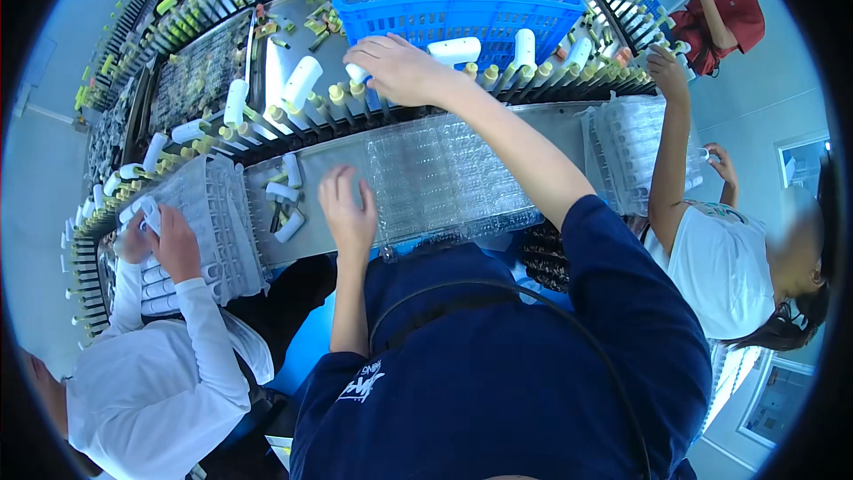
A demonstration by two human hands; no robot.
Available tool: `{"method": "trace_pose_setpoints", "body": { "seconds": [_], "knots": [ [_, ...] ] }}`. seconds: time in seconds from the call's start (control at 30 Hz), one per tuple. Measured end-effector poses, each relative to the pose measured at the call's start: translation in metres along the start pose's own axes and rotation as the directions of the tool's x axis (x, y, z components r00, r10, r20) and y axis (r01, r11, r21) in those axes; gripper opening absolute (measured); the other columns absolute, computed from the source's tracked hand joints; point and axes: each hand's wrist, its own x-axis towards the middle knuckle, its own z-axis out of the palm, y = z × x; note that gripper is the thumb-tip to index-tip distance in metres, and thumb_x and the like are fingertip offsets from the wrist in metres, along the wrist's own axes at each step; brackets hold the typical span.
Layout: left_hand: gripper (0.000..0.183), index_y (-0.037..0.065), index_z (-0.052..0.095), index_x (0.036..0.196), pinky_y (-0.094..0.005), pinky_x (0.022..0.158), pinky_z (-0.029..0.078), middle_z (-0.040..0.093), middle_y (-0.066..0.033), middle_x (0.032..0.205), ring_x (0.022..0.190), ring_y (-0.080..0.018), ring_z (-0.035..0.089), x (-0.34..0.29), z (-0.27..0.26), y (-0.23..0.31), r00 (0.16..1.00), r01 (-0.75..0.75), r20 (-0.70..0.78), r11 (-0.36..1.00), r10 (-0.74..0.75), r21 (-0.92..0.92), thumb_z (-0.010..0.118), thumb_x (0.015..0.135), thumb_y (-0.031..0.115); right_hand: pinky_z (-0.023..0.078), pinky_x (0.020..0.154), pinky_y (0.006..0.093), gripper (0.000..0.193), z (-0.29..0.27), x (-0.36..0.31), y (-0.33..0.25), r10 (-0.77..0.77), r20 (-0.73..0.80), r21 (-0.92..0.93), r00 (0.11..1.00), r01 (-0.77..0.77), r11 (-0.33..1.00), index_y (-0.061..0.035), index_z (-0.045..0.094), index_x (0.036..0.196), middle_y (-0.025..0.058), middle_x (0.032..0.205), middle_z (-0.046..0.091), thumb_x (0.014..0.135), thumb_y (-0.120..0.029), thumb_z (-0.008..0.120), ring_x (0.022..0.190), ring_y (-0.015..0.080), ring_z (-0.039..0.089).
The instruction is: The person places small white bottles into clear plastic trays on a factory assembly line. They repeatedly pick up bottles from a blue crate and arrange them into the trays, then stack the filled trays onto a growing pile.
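My right hand (pixel 391 67) reaches across to a row of pegs with pale yellow tops (pixel 338 96). Its fingers are closed over a small white cylindrical part (pixel 357 73), most of which the hand covers. My left hand (pixel 347 212) hovers above the metal tabletop, fingers and thumb apart, holding nothing. Beside it lies a clear plastic blister tray (pixel 444 173) with rows of pockets. Several white parts (pixel 283 192) lie loose on the table to the left of that hand. Larger white cylinders, such as one white cylinder (pixel 302 80), lean on the pegs.
Behind the pegs stands a blue plastic crate (pixel 462 11) filled with clear trays. Stacked trays (pixel 200 222) lie at left, near a co-worker in white sleeves holding a white part. More trays (pixel 626 147) are at right by another co-worker. A person in red stands at far right.
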Motion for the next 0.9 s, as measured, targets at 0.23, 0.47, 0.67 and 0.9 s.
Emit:
{"method": "trace_pose_setpoints", "body": {
  "seconds": [0.23, 0.47, 0.67, 0.9],
  "knots": [
    [0.034, -0.003, 0.062, 0.126, -0.0567, 0.089, 0.053, 0.066, -0.0267, 0.12, 0.108, -0.049, 0.066, -0.05, 0.024, -0.019, 0.869, 0.333, 0.354, 0.938, -0.346, 0.099, 0.067, 0.096, 0.012, 0.026, 0.127, 0.0609, 0.088, 0.041, 0.016, -0.069, 0.064, -0.197, -0.057, 0.978, -0.077, 0.995, -0.0063, 0.043, 0.157, 0.0166, 0.165, 0.04, 0.081, -0.024, 0.083, 0.155, 0.0352, 0.036],
    [0.017, -0.004, 0.064, 0.108, -0.0534, 0.077, 0.058, 0.073, -0.0282, 0.095, 0.084, -0.0494, 0.072, -0.061, 0.059, -0.073, 0.811, 0.291, 0.512, 0.954, -0.284, 0.068, 0.057, 0.101, 0.01, 0.037, 0.121, 0.0561, 0.052, 0.041, -0.138, -0.143, 0.367, -0.325, 0.287, 0.871, -0.279, 0.916, -0.0072, 0.062, 0.14, 0.0172, 0.15, 0.056, 0.09, -0.013, 0.075, 0.142, 0.0385, 0.051],
    [0.022, 0.003, 0.057, 0.129, -0.04, 0.065, 0.063, 0.072, -0.0196, 0.105, 0.077, -0.0261, 0.074, -0.076, 0.017, -0.089, 0.525, 0.851, 0.763, 0.259, -0.377, -0.457, 0.057, 0.107, 0.009, 0.048, 0.11, 0.0462, 0.058, 0.032, -0.342, -0.13, 0.85, -0.404, 0.101, 0.337, -0.908, 0.407, -0.0005, 0.057, 0.143, 0.0245, 0.141, 0.059, 0.093, -0.021, 0.078, 0.129, 0.0405, 0.059],
    [0.048, 0.011, 0.049, 0.154, -0.0359, 0.083, 0.054, 0.065, -0.0147, 0.12, 0.1, -0.0212, 0.063, -0.042, -0.032, -0.108, 0.357, 0.88, 0.91, 0.404, -0.213, -0.25, 0.062, 0.109, 0.025, 0.059, 0.09, 0.0425, 0.082, 0.003, -0.389, -0.186, 0.771, 0.634, 0.731, 0.063, -0.375, -0.57, -0.0075, 0.042, 0.158, 0.0197, 0.133, 0.069, 0.099, -0.056, 0.072, 0.103, 0.0231, 0.072]
  ]
}}
